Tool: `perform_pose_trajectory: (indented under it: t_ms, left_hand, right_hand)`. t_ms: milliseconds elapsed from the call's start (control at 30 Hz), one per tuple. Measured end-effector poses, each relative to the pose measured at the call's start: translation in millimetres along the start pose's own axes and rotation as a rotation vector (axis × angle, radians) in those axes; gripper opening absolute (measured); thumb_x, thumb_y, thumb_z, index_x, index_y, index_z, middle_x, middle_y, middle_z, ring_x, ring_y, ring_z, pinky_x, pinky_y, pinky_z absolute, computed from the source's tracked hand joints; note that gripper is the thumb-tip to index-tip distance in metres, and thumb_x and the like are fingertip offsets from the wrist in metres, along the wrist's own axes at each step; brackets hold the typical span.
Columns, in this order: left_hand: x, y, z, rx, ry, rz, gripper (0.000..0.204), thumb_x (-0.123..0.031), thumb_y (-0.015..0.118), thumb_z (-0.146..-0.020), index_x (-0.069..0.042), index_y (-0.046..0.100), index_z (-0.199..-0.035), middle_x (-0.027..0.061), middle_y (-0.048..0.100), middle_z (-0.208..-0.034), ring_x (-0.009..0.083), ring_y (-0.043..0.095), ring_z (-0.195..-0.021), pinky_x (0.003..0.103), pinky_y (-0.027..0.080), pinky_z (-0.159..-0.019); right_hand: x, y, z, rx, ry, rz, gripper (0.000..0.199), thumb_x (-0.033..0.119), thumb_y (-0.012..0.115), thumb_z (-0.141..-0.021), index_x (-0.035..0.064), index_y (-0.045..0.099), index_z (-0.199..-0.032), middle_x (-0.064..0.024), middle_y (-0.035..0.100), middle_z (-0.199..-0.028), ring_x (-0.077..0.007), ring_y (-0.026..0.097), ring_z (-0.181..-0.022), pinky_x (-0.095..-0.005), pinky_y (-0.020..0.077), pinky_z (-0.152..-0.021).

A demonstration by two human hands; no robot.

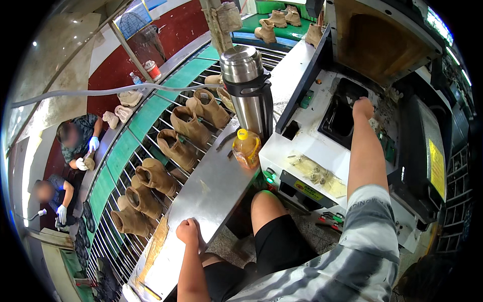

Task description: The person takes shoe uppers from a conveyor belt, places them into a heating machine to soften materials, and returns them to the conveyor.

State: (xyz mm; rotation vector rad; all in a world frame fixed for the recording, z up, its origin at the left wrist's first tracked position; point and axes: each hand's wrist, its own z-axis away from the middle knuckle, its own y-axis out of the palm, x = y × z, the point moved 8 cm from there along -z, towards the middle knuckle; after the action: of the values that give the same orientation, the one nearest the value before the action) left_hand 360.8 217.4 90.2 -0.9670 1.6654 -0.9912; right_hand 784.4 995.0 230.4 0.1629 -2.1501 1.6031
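Note:
My left hand [187, 232] rests as a fist on the near edge of the metal table [204, 189], with nothing showing in it. My right arm reaches forward over an open white and black machine [302, 143]. There my right hand [363, 108] is closed at the right rim of a black rectangular well [327, 122]; whatever its fingers hold, if anything, is hidden. Left of the machine stand a large steel thermos [249, 103] with a black handle and a yellow-capped drink bottle [246, 149].
Tan ankle boots [173, 147] stand in a row on a curved roller conveyor [121, 236]. More boots [274, 20] sit on a green surface at the back. A raised lid [380, 38] hangs over the machine. Two gloved co-workers [80, 138] work at the far left. A grey hose [151, 86] crosses above.

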Motion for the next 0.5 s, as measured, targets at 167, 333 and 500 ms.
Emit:
perform_pose_trajectory:
  t_ms: [167,333,500]
  left_hand:
    - [-5,-1,-1,-0.03,0.032,-0.018,0.034,-0.029,0.055,-0.081,-0.003,0.065,-0.06,0.0189,0.062,-0.06,0.0376,0.061,-0.057,0.046,0.049,-0.057]
    - [-4,1,-1,-0.015,0.041,-0.003,0.033,-0.03,0.056,-0.081,-0.004,0.066,-0.064,0.0179,0.063,-0.063,0.0371,0.062,-0.059,0.047,0.049,-0.059]
    - [22,-12,-6,0.084,0.058,0.094,0.033,-0.032,0.056,-0.082,-0.005,0.068,-0.067,0.0173,0.065,-0.067,0.0381,0.063,-0.065,0.048,0.05,-0.063]
  right_hand:
    - [-3,-10,11,0.043,-0.028,0.002,0.026,0.022,0.058,-0.093,0.0191,0.068,-0.117,-0.0116,0.066,-0.117,-0.0325,0.061,-0.106,-0.044,0.0535,-0.085]
    - [-2,-23,29,-0.117,-0.074,0.125,0.023,0.021,0.057,-0.092,0.0208,0.07,-0.112,-0.0082,0.06,-0.127,-0.0294,0.059,-0.111,-0.0426,0.0518,-0.087]
    - [87,-72,128,-0.345,-0.732,-0.313,0.009,0.014,0.062,-0.081,0.0114,0.064,-0.089,-0.0077,0.06,-0.112,-0.0321,0.057,-0.104,-0.0441,0.0481,-0.085]
